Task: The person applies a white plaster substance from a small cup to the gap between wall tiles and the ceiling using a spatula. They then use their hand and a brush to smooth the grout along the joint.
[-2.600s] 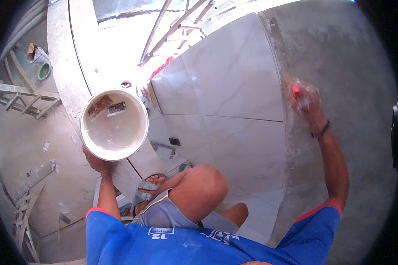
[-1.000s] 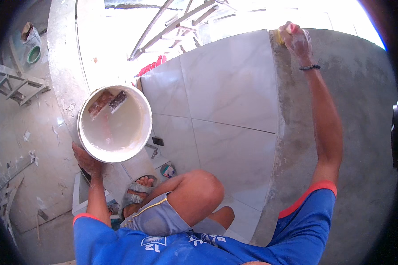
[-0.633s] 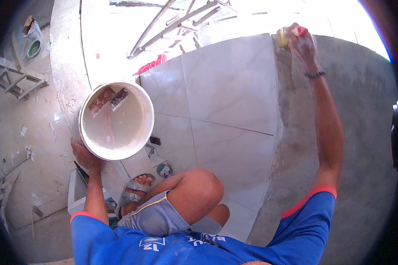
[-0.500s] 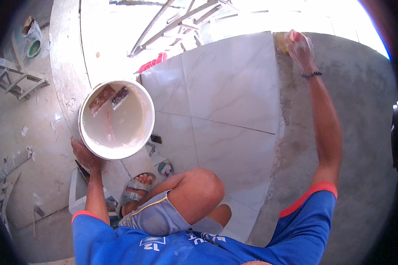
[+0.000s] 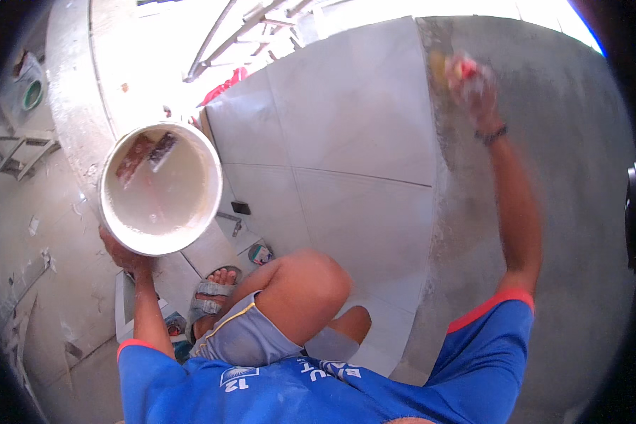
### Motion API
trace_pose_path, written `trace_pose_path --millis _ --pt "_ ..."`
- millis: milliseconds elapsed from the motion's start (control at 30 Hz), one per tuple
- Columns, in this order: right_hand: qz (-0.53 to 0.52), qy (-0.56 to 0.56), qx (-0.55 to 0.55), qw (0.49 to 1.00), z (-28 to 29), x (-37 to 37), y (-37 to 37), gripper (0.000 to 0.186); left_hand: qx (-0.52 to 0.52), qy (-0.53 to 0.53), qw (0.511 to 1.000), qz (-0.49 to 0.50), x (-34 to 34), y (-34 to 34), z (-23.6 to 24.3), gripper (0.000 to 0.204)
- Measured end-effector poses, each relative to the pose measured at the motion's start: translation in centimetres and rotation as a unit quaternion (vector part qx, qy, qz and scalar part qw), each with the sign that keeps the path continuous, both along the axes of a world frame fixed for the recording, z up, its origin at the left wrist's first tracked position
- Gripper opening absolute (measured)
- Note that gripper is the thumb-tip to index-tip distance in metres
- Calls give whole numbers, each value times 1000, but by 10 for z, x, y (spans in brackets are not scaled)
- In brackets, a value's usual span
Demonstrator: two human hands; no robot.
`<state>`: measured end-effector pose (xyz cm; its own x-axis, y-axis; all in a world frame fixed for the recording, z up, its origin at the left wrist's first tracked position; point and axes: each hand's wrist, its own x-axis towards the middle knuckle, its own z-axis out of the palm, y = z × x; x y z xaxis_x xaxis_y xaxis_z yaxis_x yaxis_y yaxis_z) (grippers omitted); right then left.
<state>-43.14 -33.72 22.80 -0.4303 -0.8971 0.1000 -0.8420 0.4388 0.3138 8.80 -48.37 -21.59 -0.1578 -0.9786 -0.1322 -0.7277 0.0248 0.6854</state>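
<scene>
My left hand (image 5: 124, 251) grips the underside rim of a white bucket (image 5: 212, 194) of milky liquid. Two flat rectangular pieces, one brown (image 5: 133, 161) and one dark (image 5: 161, 151), sit inside it. At upper right my right hand (image 5: 473, 92), wet with white film and blurred, is closed around a yellow sponge-like pad (image 5: 439, 65) with something red (image 5: 468, 68) in the grip. It is at the seam where large marbled white tiles (image 5: 346, 106) meet a grey cement surface (image 5: 551, 177).
A wooden trestle (image 5: 18, 152), a green bucket (image 5: 32, 95) and a bag (image 5: 27, 67) are at left. A small tin (image 5: 260, 254), a dark block (image 5: 240, 208) and my sandalled foot (image 5: 215, 283) are low centre. A red item (image 5: 222, 88) and wooden frames (image 5: 240, 35) are beyond the tiles.
My right hand rose along the seam earlier and is now somewhat lower on it than half a second ago. The view has shifted; the bucket stays in my left hand.
</scene>
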Motion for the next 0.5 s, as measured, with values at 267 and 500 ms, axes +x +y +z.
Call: trace_pose_path --millis 267,500 --pt "20 26 238 971 14 133 197 11 -175 80 980 -44 44 7 -93 66" --pt "212 184 160 946 18 79 125 25 -35 -12 999 -37 23 2 -68 71"
